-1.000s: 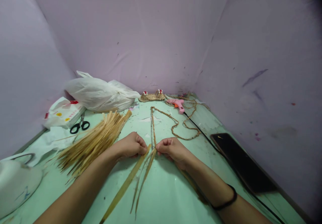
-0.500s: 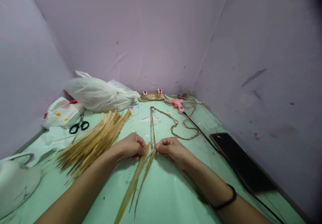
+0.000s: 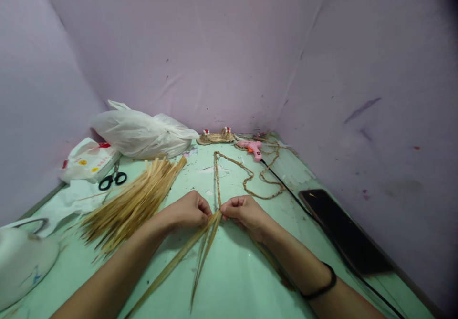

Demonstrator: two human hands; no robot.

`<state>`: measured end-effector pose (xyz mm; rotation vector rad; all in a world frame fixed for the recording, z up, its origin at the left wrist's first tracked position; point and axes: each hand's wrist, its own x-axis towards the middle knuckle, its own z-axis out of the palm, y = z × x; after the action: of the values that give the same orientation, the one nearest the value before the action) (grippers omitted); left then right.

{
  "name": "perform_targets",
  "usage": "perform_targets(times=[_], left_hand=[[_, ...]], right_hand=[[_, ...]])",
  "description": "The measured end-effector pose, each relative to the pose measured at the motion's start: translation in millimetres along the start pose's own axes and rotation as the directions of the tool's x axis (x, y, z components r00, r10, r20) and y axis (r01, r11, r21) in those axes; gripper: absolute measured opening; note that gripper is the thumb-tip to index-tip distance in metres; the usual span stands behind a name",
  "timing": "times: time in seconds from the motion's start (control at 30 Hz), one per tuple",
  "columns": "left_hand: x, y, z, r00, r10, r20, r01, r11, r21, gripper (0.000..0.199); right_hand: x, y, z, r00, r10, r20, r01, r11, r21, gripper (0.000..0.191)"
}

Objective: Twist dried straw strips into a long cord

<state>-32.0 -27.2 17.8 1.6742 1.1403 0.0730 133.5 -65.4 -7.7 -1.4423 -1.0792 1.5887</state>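
right hand (image 3: 244, 212) pinches braid (image 3: 217, 180) at lower end, presumably against unravelling; braid runs toward 12 o'clock. left hand (image 3: 193, 211) pinches strip (image 3: 175, 260) angled to 7 o'clock (likely for separation from other strands (image 3: 213, 233)). straw bundle (image 3: 136, 207) at 9 o'clock, handy.

The head camera looks from above and from the near side of the braided cord (image 3: 218, 190), facing forward and down. Range is close: the table (image 3: 236, 276) spreads around the braided cord; the wall (image 3: 222, 51) rises beyond it.
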Motion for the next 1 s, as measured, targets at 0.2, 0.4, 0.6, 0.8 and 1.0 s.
perform_targets(times=[0.2, 0.4, 0.6, 0.8, 1.0], left_hand=[[4.5, -3.5, 4.8, 0.999, 0.021, 0.040, -0.016, 0.993, -0.118, 0.020], [2.5, 2.4, 6.1, 0.995, -0.092, 0.036, 0.098, 0.977, -0.189, 0.017], [2.0, 12.5, 10.5, 0.988, -0.130, -0.085, 0.110, 0.973, -0.202, 0.008], [7.8, 7.9, 7.1, 0.966, -0.226, -0.124, 0.198, 0.958, -0.207, 0.008], [11.9, 9.0, 4.6, 0.976, -0.219, 0.010, 0.208, 0.910, -0.359, 0.007]], right_hand=[[0.2, 0.9, 0.5, 1.000, 0.006, -0.003, -0.006, 1.000, 0.010, 0.010], [0.5, 1.1, 2.1, 0.999, 0.007, -0.048, -0.006, 1.000, 0.009, 0.008], [2.2, 2.7, 4.0, 0.997, -0.032, -0.065, 0.034, 0.999, 0.030, 0.005], [8.1, 10.5, 5.6, 0.989, -0.131, -0.064, 0.123, 0.986, -0.116, 0.006], [10.6, 15.6, 7.0, 0.976, -0.205, -0.071, 0.192, 0.967, -0.166, 0.004]])
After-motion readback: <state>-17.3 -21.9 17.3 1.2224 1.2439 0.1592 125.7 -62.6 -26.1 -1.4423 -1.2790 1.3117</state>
